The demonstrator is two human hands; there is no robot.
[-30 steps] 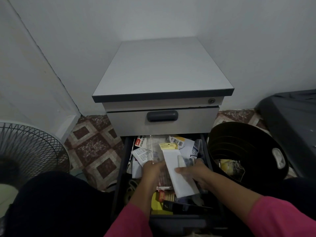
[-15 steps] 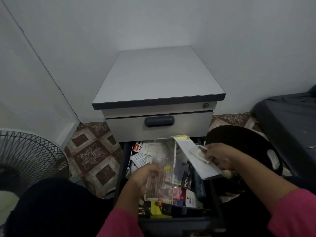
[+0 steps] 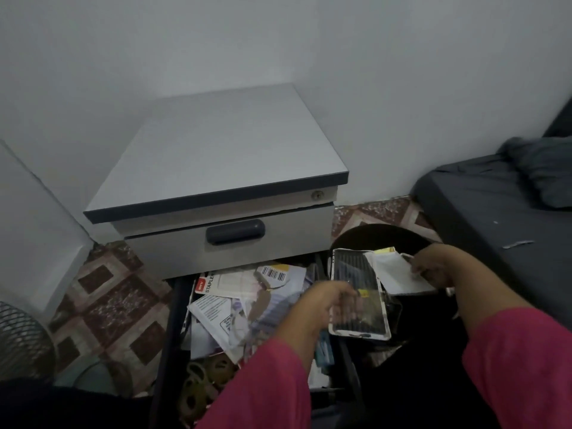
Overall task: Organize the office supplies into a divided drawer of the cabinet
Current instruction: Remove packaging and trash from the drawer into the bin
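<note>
Grey cabinet (image 3: 216, 156) against the white wall, top drawer (image 3: 229, 239) closed, dark handle (image 3: 236, 232) at its middle, small lock (image 3: 316, 195) near the right front corner. Below it, open drawer (image 3: 173, 320) pulled toward the viewer, full of loose office supplies in no order. At the drawer's far edge: stapler packaging (image 3: 205, 284) with a red label, just beside it a card with a barcode (image 3: 274, 274). Lower, near the left wall of the drawer, a folded printed leaflet (image 3: 213, 314). At the near left corner, some dark round pieces, too dim to name.

Left hand (image 3: 328, 300) in pink sleeve (image 3: 263, 388), fingers curled around a clear plastic pack (image 3: 359, 295) with dark long items inside; pack lifted, tilted, over the right edge of the drawer. Right hand (image 3: 433, 267) pinching a white paper packaging (image 3: 393, 274) with a yellow tab at its top, held above the black bin (image 3: 371, 235) that stands on the floor just beside the cabinet's right side. Pack and paper touching or overlapping at one edge; which lies on top, cannot tell.

Patterned tiled floor (image 3: 108, 298) to the left, fan grille (image 3: 21, 339) at the lower left, dark bed (image 3: 495, 212) at the right.
</note>
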